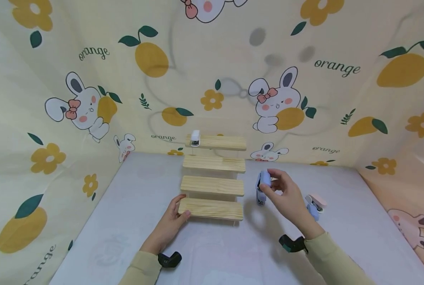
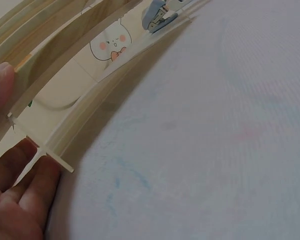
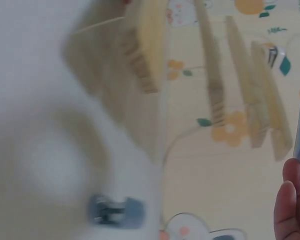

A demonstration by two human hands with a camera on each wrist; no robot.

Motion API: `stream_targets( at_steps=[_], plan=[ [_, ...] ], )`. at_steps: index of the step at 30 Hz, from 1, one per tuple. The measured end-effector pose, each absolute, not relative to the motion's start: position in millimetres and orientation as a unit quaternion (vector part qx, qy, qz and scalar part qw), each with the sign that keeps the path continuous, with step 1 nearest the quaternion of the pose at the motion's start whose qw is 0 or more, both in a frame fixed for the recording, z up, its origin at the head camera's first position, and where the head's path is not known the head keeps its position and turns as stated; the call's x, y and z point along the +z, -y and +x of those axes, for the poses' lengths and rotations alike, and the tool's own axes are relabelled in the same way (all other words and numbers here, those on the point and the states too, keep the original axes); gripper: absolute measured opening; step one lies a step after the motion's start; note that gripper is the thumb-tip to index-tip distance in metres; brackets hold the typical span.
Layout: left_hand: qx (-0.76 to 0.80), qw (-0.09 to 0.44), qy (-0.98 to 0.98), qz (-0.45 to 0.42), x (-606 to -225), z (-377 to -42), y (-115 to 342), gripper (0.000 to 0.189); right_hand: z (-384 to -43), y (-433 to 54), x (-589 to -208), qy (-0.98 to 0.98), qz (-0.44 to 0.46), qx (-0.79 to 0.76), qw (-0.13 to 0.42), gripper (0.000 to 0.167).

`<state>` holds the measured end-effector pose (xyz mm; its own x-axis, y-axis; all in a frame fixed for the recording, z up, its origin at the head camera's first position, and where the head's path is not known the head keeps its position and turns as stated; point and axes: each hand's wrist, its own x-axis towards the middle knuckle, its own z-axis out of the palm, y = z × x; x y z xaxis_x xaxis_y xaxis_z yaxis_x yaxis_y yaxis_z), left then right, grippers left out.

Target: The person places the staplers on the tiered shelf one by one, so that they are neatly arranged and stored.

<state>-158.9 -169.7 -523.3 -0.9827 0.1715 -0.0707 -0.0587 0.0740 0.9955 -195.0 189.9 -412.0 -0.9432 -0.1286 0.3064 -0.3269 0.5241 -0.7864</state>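
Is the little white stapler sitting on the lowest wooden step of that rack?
No, the white stapler stands near the left end of the top wooden step.

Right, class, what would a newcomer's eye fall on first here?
Probably the cloth at the back, printed with rabbits and flowers. In front of it stands a four-step wooden shelf, a white stapler at its top left. To the shelf's right, the right hand holds a blue stapler.

Backdrop (image 1: 205, 51): cream, printed with rabbits (image 1: 267, 122), oranges (image 1: 152, 59), flowers (image 1: 212, 99); on three sides
Tabletop (image 1: 126, 229): pale white
Shadows (image 1: 257, 37): soft, cast on backdrop
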Motion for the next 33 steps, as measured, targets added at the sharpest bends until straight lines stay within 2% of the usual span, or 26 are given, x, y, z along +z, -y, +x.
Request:
stream_targets(
  at_steps=[16, 23, 33],
  plan=[
    [0.673, 0.088, -0.734, 0.03, -523, -159, 170, 0.061, -250, -128, -366, 0.832, 0.211, 0.496, 0.131, 0.055],
    [0.667, 0.088, -0.739, 0.031, -524, -160, 168, 0.061, -274, -98, -354, 0.83, 0.233, 0.495, 0.111, 0.061],
    [0.675, 0.09, -0.732, 0.023, -524, -160, 168, 0.061, -309, -76, -346, 0.846, 0.194, 0.494, 0.046, 0.064]
  ],
)
